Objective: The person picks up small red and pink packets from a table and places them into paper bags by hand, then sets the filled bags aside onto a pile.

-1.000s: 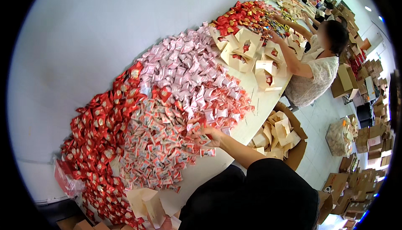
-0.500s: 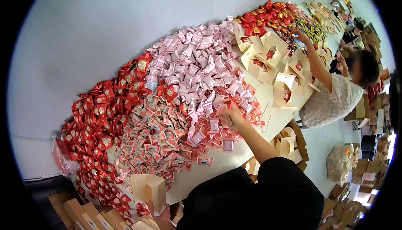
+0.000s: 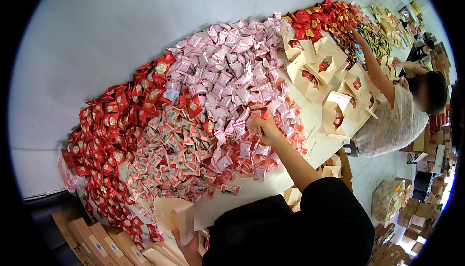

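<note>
At the table's near edge, my left hand (image 3: 191, 247) grips a cream paper box (image 3: 182, 221) from below, its flap standing up. My right hand (image 3: 263, 126) reaches over the pile of pale pink packets (image 3: 227, 62), fingers curled. A small red packet (image 3: 262, 113) shows at its fingers. Under and around that hand lie clear-red small packets (image 3: 289, 133). White-and-red sachets (image 3: 174, 142) are heaped left of it. Farther left spreads a long heap of shiny red packets (image 3: 109, 140).
Opened cream boxes (image 3: 317, 65) with red packets inside stand on the white table (image 3: 310, 142) to the right. Beyond them a co-worker in a light top (image 3: 387, 128) reaches into more packets. Cardboard boxes (image 3: 104, 246) stand at lower left; a plastic bag (image 3: 71, 171) hangs at the far-left edge.
My right hand has shifted slightly up and left over the pink packets, and a red packet shows at its fingers. My left hand still holds the box. The whole view has shifted slightly.
</note>
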Action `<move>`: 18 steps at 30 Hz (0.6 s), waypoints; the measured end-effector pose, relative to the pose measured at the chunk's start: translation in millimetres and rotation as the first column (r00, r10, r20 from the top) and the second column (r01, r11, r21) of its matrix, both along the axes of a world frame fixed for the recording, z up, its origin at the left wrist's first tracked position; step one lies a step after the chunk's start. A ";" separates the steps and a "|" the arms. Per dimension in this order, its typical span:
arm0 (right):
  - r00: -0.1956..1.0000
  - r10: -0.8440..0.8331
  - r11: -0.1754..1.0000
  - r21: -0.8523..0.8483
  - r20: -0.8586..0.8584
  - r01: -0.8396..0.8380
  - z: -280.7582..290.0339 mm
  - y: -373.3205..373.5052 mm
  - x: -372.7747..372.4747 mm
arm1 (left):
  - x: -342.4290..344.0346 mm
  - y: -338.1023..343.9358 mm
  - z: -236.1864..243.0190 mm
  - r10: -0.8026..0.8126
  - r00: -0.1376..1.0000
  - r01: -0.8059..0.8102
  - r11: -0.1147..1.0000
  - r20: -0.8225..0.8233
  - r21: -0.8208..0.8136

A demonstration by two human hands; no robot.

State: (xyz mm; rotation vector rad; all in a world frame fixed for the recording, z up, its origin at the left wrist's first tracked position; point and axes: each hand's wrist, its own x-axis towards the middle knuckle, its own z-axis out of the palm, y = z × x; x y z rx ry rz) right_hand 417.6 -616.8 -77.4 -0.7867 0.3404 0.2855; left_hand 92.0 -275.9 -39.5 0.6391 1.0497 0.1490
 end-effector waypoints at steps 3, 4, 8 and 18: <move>0.997 -0.062 0.998 -0.020 -0.049 0.061 4.5 -8.3 -4.8 | 8.5 1.8 6.9 -0.032 0.997 0.041 0.992 0.071 -0.122; 0.996 -0.068 0.997 -0.030 -0.060 0.066 4.6 -10.3 -6.9 | 4.4 4.9 3.0 -0.080 0.996 0.081 0.996 0.043 -0.033; 0.988 -0.104 0.991 -0.090 -0.116 0.094 4.9 -22.3 -13.1 | -2.9 7.5 -7.2 -0.214 0.973 0.229 0.951 -0.092 0.207; 0.999 0.034 0.888 0.460 -0.034 -0.015 25.6 -3.6 10.1 | 17.6 -11.4 24.1 -0.078 0.996 0.080 0.995 -0.043 0.059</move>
